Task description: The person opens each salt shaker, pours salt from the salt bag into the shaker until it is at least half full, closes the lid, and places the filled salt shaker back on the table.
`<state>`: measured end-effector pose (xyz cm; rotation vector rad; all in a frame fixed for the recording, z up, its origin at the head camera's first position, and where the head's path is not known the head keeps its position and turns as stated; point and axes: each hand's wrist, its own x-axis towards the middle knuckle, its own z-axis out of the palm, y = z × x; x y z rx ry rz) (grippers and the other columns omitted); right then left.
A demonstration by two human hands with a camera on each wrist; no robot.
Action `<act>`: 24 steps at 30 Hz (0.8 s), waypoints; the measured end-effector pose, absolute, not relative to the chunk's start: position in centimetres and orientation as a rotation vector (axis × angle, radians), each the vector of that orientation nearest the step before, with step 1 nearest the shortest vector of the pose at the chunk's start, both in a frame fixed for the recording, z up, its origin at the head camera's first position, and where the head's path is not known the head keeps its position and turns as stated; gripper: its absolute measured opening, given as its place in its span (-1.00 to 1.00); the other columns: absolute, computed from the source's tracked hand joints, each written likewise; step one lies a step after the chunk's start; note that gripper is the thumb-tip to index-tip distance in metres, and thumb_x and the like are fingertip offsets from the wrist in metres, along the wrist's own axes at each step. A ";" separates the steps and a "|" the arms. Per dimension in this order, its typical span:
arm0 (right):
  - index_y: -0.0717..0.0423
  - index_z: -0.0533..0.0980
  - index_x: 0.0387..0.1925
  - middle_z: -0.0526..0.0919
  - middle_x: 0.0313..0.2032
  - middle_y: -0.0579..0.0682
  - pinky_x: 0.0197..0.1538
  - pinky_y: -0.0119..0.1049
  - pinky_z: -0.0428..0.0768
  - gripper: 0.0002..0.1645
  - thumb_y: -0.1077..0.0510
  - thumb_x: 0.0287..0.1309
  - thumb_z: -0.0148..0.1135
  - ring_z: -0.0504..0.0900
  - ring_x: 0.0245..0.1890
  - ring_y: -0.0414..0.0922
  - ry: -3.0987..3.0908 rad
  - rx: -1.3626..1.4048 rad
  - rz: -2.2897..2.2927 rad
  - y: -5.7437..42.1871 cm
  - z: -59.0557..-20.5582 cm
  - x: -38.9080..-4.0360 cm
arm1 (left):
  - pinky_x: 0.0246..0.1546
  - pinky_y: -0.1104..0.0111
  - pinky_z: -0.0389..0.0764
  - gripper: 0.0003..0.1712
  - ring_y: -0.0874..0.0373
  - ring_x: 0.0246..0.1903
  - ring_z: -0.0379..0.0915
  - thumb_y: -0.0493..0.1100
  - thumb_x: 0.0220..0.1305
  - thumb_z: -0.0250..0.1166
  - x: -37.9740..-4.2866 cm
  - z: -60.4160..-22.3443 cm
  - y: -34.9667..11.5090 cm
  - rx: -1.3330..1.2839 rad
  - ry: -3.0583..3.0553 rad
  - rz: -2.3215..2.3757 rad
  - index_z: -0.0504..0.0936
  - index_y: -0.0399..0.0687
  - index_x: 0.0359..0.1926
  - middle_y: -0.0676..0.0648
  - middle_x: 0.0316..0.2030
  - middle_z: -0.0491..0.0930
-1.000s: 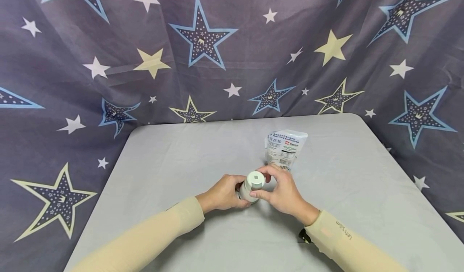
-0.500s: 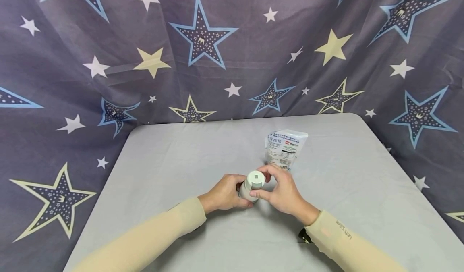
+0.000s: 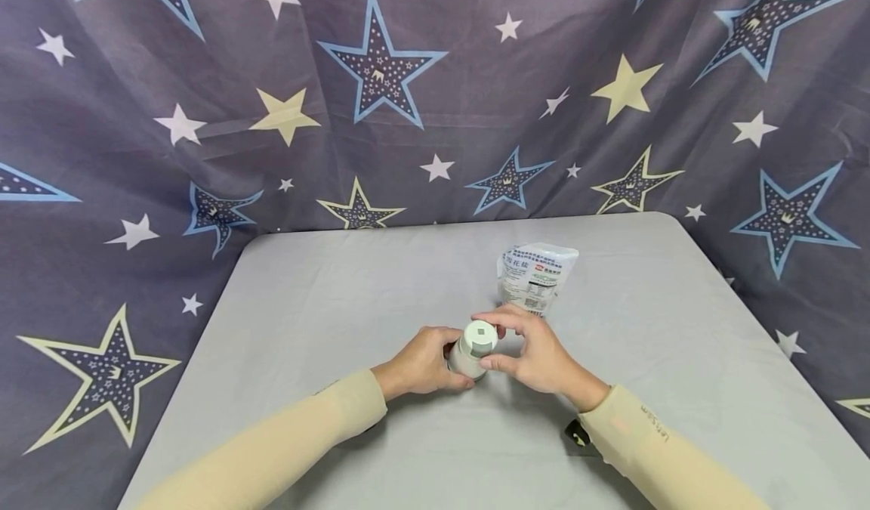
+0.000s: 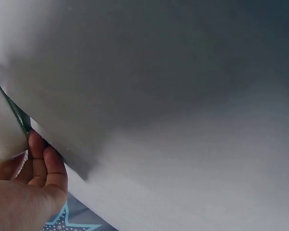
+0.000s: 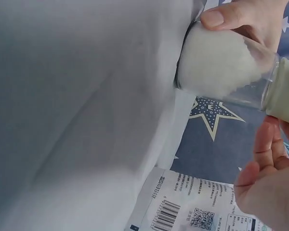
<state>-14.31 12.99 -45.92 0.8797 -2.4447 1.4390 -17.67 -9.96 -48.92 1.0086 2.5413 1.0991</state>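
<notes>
A clear jar (image 5: 221,62) partly filled with white granules stands upright on the table, with a pale green lid (image 3: 480,334) on top. My left hand (image 3: 424,360) grips the jar's body from the left side. The thumb and fingers of my right hand (image 3: 540,355) hold the lid from the right, thumb on the near side and forefinger on the far side. In the right wrist view the lid sits on the jar's neck. The left wrist view catches only part of my left hand (image 4: 38,178) and a sliver of the jar (image 4: 5,127).
A white printed bag (image 3: 537,276) stands just behind my right hand, its barcode side towards me. Below the right cuff shows a small dark object (image 3: 578,432). The pale cloth-covered table (image 3: 340,291) ends at a star-patterned curtain (image 3: 435,117).
My right hand has shifted a little round the lid: its thumb moved right, its forefinger slightly left, and the wrist rose slightly. My left hand and the jar stay nearly still.
</notes>
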 end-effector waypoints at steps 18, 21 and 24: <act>-0.02 0.62 -0.07 0.65 -0.20 -0.20 -0.18 -0.27 0.50 -0.39 0.15 -0.24 0.73 0.55 -0.28 -0.05 -2.347 0.858 1.360 12.2 -46.5 -14.0 | -0.16 0.44 0.62 -0.53 0.35 -0.26 0.59 -0.15 -0.09 0.69 -17.5 -49.0 -9.9 0.991 2.532 1.091 0.73 0.00 -0.10 0.14 -0.24 0.70; -0.01 0.62 -0.05 0.63 -0.22 -0.20 -0.18 -0.27 0.51 -0.37 0.14 -0.24 0.74 0.55 -0.28 -0.06 -2.360 0.861 1.323 12.3 -46.5 -14.0 | -0.17 0.44 0.62 -0.54 0.35 -0.27 0.59 -0.15 -0.09 0.69 -17.5 -48.8 -9.9 0.992 2.531 1.094 0.73 0.00 -0.11 0.14 -0.25 0.71; 0.03 0.61 0.05 0.61 -0.22 -0.20 -0.15 -0.25 0.53 -0.26 0.15 -0.27 0.75 0.55 -0.25 -0.09 -2.395 0.870 1.284 12.5 -46.4 -14.1 | -0.18 0.44 0.62 -0.55 0.34 -0.28 0.59 -0.15 -0.09 0.69 -17.4 -48.7 -9.9 0.989 2.531 1.092 0.73 0.01 -0.12 0.15 -0.26 0.71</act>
